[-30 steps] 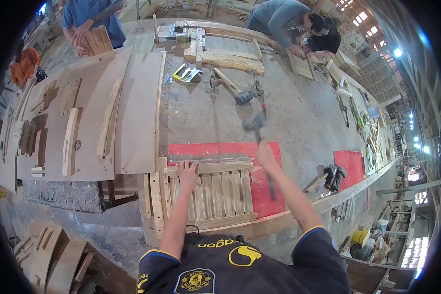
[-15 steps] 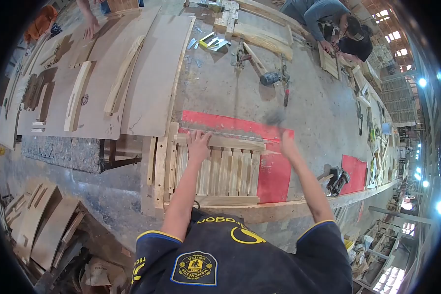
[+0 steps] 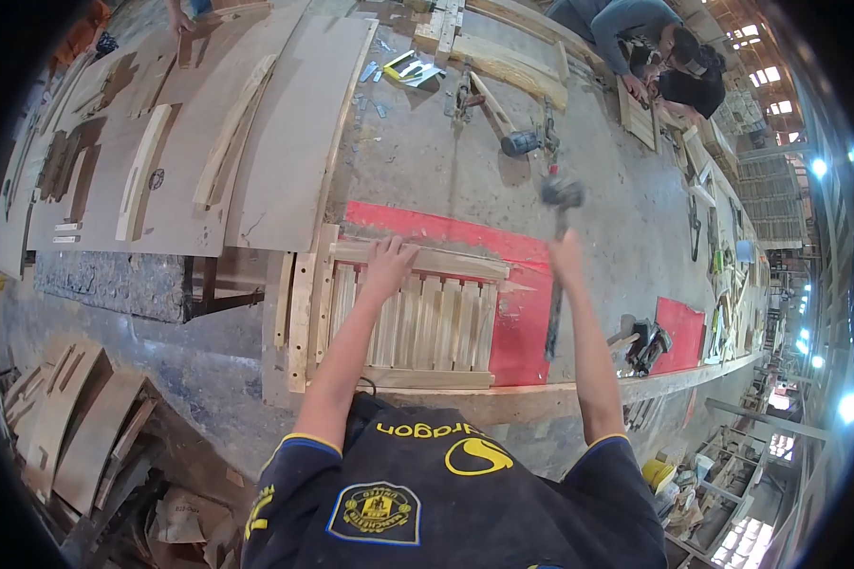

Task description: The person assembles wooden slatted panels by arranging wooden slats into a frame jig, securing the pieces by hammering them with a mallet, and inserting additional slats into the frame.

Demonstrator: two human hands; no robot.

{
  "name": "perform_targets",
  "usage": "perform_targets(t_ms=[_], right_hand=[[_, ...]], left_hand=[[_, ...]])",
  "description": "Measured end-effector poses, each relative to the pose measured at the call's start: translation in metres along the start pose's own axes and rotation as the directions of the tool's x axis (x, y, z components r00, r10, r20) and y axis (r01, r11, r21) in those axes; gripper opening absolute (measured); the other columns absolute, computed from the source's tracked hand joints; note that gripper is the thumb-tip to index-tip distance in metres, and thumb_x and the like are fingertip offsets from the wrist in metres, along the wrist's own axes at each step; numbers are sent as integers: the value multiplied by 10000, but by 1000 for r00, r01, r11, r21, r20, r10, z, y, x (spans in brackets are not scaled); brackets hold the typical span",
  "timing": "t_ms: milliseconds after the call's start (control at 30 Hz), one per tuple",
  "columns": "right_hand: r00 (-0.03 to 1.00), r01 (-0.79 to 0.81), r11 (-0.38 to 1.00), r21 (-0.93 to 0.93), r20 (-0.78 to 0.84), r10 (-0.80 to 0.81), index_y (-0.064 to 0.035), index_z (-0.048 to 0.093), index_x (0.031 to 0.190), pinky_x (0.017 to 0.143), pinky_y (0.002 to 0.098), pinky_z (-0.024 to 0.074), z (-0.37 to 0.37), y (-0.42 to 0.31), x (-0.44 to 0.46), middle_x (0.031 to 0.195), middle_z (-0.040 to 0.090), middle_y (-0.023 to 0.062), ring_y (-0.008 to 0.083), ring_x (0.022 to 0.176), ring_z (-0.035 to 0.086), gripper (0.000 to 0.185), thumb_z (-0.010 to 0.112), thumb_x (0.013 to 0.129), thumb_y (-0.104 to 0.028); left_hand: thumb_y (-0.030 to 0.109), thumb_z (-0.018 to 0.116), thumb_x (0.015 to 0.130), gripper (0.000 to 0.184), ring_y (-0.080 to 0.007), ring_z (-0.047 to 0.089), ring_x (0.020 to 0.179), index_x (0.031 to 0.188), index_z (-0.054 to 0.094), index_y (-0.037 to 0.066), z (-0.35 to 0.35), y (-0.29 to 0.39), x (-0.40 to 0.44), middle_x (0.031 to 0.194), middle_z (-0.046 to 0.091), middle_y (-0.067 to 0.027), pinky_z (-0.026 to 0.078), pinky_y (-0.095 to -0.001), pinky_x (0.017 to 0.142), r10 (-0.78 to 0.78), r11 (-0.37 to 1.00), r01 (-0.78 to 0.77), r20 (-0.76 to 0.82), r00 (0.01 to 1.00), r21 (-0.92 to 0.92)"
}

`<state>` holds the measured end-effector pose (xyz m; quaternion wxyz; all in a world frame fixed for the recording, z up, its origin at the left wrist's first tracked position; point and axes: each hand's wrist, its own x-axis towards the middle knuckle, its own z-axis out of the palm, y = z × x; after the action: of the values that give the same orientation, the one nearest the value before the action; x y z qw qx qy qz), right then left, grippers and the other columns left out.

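Observation:
A slatted wooden panel [image 3: 413,327] lies partly over red sheeting on the bench in front of me. My left hand [image 3: 389,266] grips its far rail, fingers curled over the wood near the left end. Raised beyond the panel's far right corner, my right hand [image 3: 566,254] is closed round the handle of a mallet. The dark mallet head [image 3: 562,192] points away from me and is blurred by motion. Slats stand side by side between the far rail and the near rail [image 3: 427,378].
Another mallet [image 3: 520,142] and clamps [image 3: 464,98] lie farther back, near a yellow-handled saw [image 3: 410,70]. Boards [image 3: 285,142] cover the left side. A clamp-like metal tool [image 3: 647,346] sits at right. A co-worker [image 3: 626,43] bends over wood at the far right; another person's hand [image 3: 180,21] shows far left.
The mallet in my right hand has risen from near the panel's far right corner, its head now farther away. My left hand stays on the far rail. The view has shifted slightly.

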<state>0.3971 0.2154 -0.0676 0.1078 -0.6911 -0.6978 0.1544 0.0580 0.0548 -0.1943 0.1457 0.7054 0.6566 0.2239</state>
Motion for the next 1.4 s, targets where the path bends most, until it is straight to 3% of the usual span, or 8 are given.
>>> perform_targets(t_ms=[100,500,700,800,900,1100,1300,1400], right_hand=[[890,306,847,-435,446,-93,11,510,1070,801,520,502,50,62,-40,960,642,275,431,964,631,351,629,797,-175],[865,264,843,-469,501,8,8,513,1054,729,507,521,4,17,-31,923,661,274,417,879,660,292,595,808,-127],[965,-263,826,499,134,226,31,497,1050,713,520,489,-50,-66,4,844,634,248,444,790,634,292,579,782,-49],[881,105,994,3,-465,-92,58,480,1134,722,528,483,38,-4,-20,852,606,333,463,859,627,384,574,796,-98],[912,345,906,-246,317,-260,42,515,1095,782,550,457,22,51,-42,890,601,334,474,936,604,337,566,794,-103],[999,-1,977,213,-32,8,-42,534,943,502,357,433,-141,-128,54,675,552,38,151,578,536,224,636,824,-203],[697,212,967,143,-716,-47,77,499,911,763,492,432,-45,-83,83,812,554,228,383,805,572,261,563,819,-159],[876,327,892,-311,-256,-410,116,460,1241,921,503,434,76,67,-3,1115,575,350,477,1063,562,506,547,825,-160]], left_hand=[[152,738,710,520,-277,466,1179,1200,575,208,-5,-9,6,1154,525,-58,342,-473,983,79,997,-78,77,994,-19],[203,731,751,501,-278,473,1157,1224,567,224,1,-18,4,1186,517,-45,384,-434,985,98,995,-93,183,978,-41],[311,658,836,369,-290,455,1182,1186,590,218,-3,-16,0,1159,528,-55,342,-469,1019,26,988,-3,148,989,-155],[370,619,860,376,-294,465,1162,1199,597,208,9,-18,-4,1181,527,-47,339,-459,1019,10,990,-4,43,999,-140],[342,581,892,282,-290,477,1118,1133,627,202,12,-13,-2,1134,539,-47,349,-459,989,23,995,-28,-48,999,-100],[311,571,882,201,-277,501,1035,1035,644,202,12,-5,-6,1021,553,-46,346,-457,957,-38,989,15,-156,987,-146],[372,596,849,257,-274,468,1095,1059,648,232,11,-5,-5,1079,534,-57,312,-476,990,-109,979,97,-56,992,-181],[396,607,831,299,-276,444,1146,1079,640,234,9,-9,-9,1089,533,-61,282,-481,1030,-75,985,59,-92,993,-165]])
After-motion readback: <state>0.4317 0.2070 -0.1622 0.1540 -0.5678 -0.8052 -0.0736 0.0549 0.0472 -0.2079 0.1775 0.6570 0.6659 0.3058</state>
